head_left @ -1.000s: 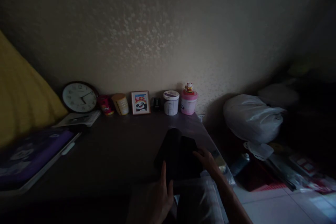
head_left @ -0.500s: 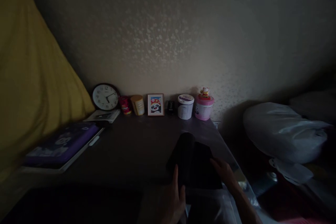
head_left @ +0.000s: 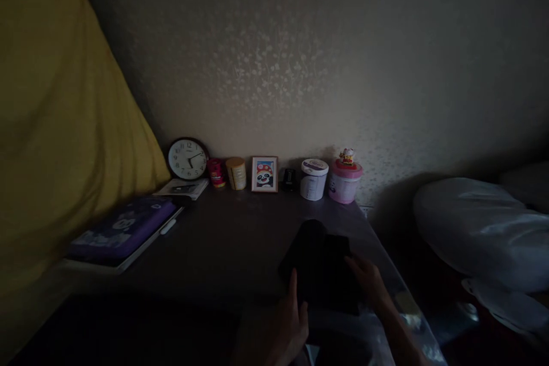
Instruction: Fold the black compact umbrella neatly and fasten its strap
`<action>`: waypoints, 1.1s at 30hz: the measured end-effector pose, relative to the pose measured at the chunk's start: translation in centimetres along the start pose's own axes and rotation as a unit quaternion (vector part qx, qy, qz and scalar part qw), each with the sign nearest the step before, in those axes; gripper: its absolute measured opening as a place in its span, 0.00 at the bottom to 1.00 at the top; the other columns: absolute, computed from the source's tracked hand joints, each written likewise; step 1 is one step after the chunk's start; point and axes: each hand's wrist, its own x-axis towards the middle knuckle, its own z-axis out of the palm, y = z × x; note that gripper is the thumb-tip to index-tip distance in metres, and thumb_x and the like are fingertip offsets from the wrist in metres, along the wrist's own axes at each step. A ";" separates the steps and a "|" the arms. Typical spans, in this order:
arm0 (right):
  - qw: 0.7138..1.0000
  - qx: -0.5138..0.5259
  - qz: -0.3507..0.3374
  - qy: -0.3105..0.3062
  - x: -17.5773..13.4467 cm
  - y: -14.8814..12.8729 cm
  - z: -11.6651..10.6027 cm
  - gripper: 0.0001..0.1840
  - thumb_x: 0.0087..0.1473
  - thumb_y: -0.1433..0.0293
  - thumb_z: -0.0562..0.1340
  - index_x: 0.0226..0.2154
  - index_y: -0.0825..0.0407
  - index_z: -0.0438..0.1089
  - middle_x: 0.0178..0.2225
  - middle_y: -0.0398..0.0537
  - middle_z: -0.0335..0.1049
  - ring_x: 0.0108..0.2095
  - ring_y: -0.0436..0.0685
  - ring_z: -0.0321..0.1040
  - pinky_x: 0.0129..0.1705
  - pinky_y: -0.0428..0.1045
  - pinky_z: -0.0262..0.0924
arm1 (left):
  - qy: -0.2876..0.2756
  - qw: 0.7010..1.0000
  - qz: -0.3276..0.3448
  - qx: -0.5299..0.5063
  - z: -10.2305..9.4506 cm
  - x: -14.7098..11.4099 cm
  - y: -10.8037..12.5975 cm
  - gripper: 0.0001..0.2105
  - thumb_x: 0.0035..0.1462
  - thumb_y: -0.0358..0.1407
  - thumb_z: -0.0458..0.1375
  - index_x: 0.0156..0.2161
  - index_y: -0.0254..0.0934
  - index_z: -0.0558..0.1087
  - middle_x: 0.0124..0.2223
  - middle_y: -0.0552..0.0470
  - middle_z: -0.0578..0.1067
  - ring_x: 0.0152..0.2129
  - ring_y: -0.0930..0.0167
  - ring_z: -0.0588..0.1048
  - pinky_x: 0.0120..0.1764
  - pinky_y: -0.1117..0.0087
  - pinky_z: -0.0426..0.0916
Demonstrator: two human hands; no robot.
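Note:
A black, folded item that looks like cloth (head_left: 315,263) lies on the dark table in front of me. It has a thicker, rounded part on the left and a flatter flap on the right; the dim light hides its exact kind. My left hand (head_left: 291,320) grips its near left end, index finger stretched along it and thumb apart; the other fingers are hard to make out. At the right edge of the flap, my right hand (head_left: 368,280) pinches the black material between bent fingers.
Along the wall stand a clock (head_left: 187,159), a red can (head_left: 217,173), a yellow can (head_left: 236,174), a framed panda picture (head_left: 265,175), a white tub (head_left: 314,179) and a pink tub (head_left: 344,186). A purple case (head_left: 124,229) lies left. White bags (head_left: 476,229) sit beyond the table's right edge.
The view has turned slightly left, so everything appears farther right. My right hand has shifted the flap slightly inward, toward the thicker part. My left hand stays at the near end.

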 end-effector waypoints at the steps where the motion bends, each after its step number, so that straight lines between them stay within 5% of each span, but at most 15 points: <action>1: 1.000 0.012 -0.008 -0.005 0.1 -0.8 0.2 0.26 0.39 0.54 0.59 0.37 0.56 0.71 0.35 0.51 0.74 0.36 0.61 0.69 0.35 0.50 0.62 | -0.006 1.000 0.001 -0.010 -0.1 -0.1 0.1 0.28 0.58 0.37 0.44 0.62 0.39 0.39 0.49 0.46 0.71 0.41 0.69 0.72 0.42 0.71 0.63; 7: 0.997 0.045 -0.021 -0.051 1.0 -4.7 2.4 0.28 0.43 0.55 0.59 0.42 0.57 0.69 0.31 0.48 0.73 0.32 0.58 0.68 0.30 0.48 0.60 | -0.005 1.000 0.028 -0.011 0.5 0.6 -0.6 0.29 0.58 0.36 0.43 0.62 0.37 0.38 0.49 0.46 0.71 0.41 0.69 0.72 0.42 0.71 0.63; 13: 0.998 0.028 -0.046 -0.027 2.3 -5.9 6.2 0.28 0.41 0.56 0.59 0.41 0.60 0.70 0.28 0.50 0.72 0.30 0.58 0.68 0.31 0.49 0.60 | -0.006 0.998 0.050 -0.042 2.0 1.6 -1.9 0.30 0.57 0.34 0.42 0.62 0.34 0.35 0.51 0.44 0.69 0.43 0.69 0.71 0.44 0.70 0.63; 19: 0.992 -0.088 -0.052 -0.072 2.8 -6.5 8.9 0.23 0.46 0.64 0.56 0.43 0.61 0.68 0.30 0.52 0.73 0.31 0.56 0.69 0.32 0.48 0.60 | -0.006 0.999 0.053 -0.009 1.2 1.4 -1.6 0.30 0.57 0.33 0.43 0.62 0.33 0.36 0.55 0.42 0.65 0.44 0.68 0.71 0.47 0.69 0.61; 27: 0.973 -0.183 -0.054 -0.130 2.6 -6.6 10.1 0.17 0.49 0.69 0.57 0.42 0.58 0.68 0.31 0.51 0.73 0.31 0.54 0.70 0.30 0.44 0.57 | 0.009 0.999 0.014 0.044 0.6 0.6 -0.7 0.27 0.57 0.35 0.45 0.61 0.31 0.46 0.57 0.40 0.61 0.48 0.64 0.68 0.48 0.68 0.61; 33: 0.953 -0.232 -0.088 -0.172 1.4 -7.6 10.2 0.13 0.51 0.71 0.54 0.39 0.52 0.68 0.29 0.44 0.74 0.32 0.51 0.70 0.30 0.42 0.55 | 0.080 0.995 0.065 -0.019 2.0 0.7 -1.6 0.33 0.56 0.31 0.45 0.61 0.24 0.32 0.58 0.38 0.58 0.50 0.66 0.66 0.48 0.70 0.61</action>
